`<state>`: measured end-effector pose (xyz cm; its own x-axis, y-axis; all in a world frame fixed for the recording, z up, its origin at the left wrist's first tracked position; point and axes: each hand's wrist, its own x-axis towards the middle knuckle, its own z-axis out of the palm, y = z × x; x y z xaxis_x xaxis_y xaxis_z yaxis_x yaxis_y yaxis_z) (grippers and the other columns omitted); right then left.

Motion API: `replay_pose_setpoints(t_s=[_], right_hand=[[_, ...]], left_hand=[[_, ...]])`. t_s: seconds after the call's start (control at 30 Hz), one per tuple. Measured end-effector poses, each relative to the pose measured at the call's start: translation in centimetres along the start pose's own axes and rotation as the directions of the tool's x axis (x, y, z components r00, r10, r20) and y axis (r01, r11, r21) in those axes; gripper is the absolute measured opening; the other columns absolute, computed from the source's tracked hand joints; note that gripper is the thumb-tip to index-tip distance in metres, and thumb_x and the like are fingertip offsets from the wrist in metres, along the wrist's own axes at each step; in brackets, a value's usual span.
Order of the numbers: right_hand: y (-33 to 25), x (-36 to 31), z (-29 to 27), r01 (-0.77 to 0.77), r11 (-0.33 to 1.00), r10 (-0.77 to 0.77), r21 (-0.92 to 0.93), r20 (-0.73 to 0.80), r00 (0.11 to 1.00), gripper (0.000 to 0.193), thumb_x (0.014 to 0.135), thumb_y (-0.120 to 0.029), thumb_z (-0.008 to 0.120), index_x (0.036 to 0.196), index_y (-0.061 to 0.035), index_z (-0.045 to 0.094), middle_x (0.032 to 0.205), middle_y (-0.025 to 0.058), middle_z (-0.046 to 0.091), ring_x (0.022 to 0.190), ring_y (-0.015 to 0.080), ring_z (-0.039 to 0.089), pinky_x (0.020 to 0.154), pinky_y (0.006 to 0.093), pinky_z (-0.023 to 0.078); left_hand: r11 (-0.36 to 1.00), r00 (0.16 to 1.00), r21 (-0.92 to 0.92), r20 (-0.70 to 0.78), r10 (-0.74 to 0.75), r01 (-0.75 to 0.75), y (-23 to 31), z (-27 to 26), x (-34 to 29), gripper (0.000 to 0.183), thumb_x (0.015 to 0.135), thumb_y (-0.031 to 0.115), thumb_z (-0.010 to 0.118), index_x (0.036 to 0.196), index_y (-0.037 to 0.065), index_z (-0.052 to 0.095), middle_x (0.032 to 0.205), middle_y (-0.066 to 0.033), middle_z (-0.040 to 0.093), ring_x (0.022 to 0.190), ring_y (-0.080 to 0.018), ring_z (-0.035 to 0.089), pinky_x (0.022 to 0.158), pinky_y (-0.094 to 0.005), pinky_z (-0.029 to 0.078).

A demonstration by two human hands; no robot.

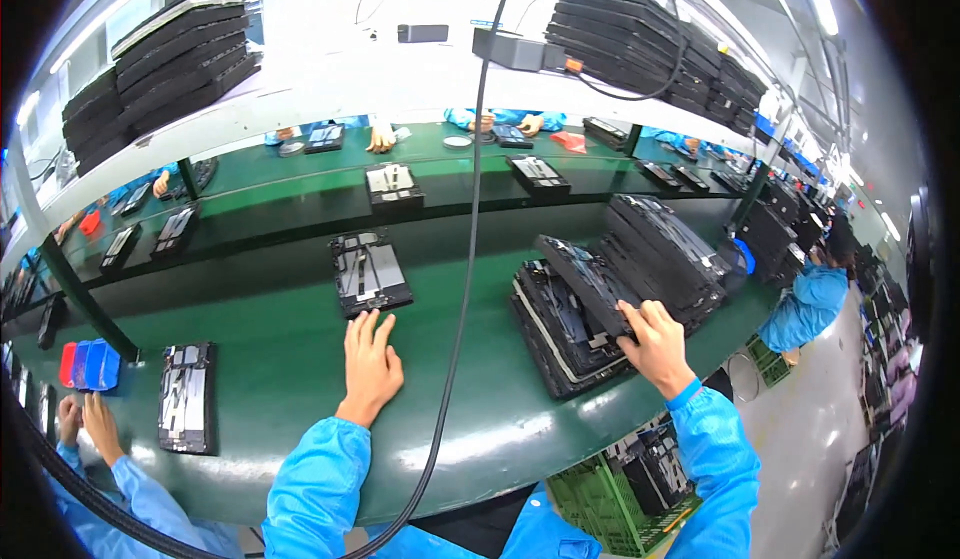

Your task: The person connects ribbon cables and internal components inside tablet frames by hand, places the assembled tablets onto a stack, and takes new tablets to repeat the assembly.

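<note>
In front of me on the green bench lies a flat black tray [370,271] with an opened tablet-like device in it, grey plates and dark boards showing. My left hand [372,364] rests palm down at its near edge, fingers stretched out and fingertips at the rim. To the right, my right hand [660,347] grips the near right corner of another black tray [585,277] between thumb and fingers. That tray is tilted over a stack of similar trays [548,334], its far end raised. A taller stack [668,249] leans right behind it.
A black cable [468,259] hangs down in front of me. Another tray [187,399] lies left, near a co-worker's hands [95,424] and red and blue bins [92,364]. Beyond runs a green line [460,174] with trays. A shelf [330,99] bears stacks; a green crate [610,504] stands below.
</note>
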<state>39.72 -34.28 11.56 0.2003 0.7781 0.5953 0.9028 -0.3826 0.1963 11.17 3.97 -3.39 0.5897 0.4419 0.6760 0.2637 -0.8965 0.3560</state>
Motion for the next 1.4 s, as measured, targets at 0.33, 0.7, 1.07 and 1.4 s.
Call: replay_pose_setpoints(t_s=[0.33,0.7,1.07,1.4], right_hand=[[-4.6,1.9,-2.4,0.121,0.989,-0.140,-0.091,-0.257,0.956,0.058,0.073,-0.002,0.083,0.131,-0.0040,0.079,0.084,0.0059,0.053,0.075,0.0247,0.061,0.063,0.0366,0.054],[-23.0,-2.9,2.4,0.478,0.728,-0.571,0.492,0.049,0.820,0.072,0.088,-0.019,0.067,0.157,-0.0035,0.061,0.095,-0.0013,0.058,0.084,0.0134,0.061,0.067,0.0281,0.051],[-24.1,5.0,7.9,0.182,0.558,-0.324,0.809,0.011,0.946,0.023,0.082,-0.010,0.079,0.106,-0.0127,0.079,0.101,0.0055,0.068,0.087,0.0285,0.061,0.077,0.0414,0.050],[-24.2,9.4,14.3,-0.030,0.472,-0.307,0.881,0.196,0.931,0.016,0.086,-0.016,0.082,0.099,-0.0094,0.073,0.105,0.0127,0.063,0.105,0.0366,0.058,0.096,0.0486,0.047]], left_hand=[[0.977,0.997,-0.204,-0.033,-0.068,0.060,0.6,-1.1,-0.1,0.054,0.089,-0.004,0.062,0.142,0.002,0.065,0.152,-0.0198,0.061,0.148,-0.0444,0.050,0.126,-0.0551,0.038],[0.595,0.885,-0.671,0.220,-0.410,0.443,2.2,-2.4,-3.9,0.056,0.101,0.002,0.054,0.157,-0.003,0.047,0.147,-0.0242,0.065,0.137,-0.0342,0.064,0.120,-0.0453,0.047],[0.757,0.877,-0.491,0.423,-0.226,0.432,-0.2,-6.7,-5.1,0.060,0.089,-0.002,0.066,0.149,0.003,0.060,0.143,-0.0190,0.069,0.139,-0.0404,0.061,0.122,-0.0477,0.047],[0.826,0.808,-0.444,0.589,-0.023,0.347,0.6,-10.7,-3.7,0.095,0.077,0.005,0.075,0.166,0.007,0.044,0.169,-0.0183,0.046,0.152,-0.0421,0.044,0.129,-0.0527,0.034]])
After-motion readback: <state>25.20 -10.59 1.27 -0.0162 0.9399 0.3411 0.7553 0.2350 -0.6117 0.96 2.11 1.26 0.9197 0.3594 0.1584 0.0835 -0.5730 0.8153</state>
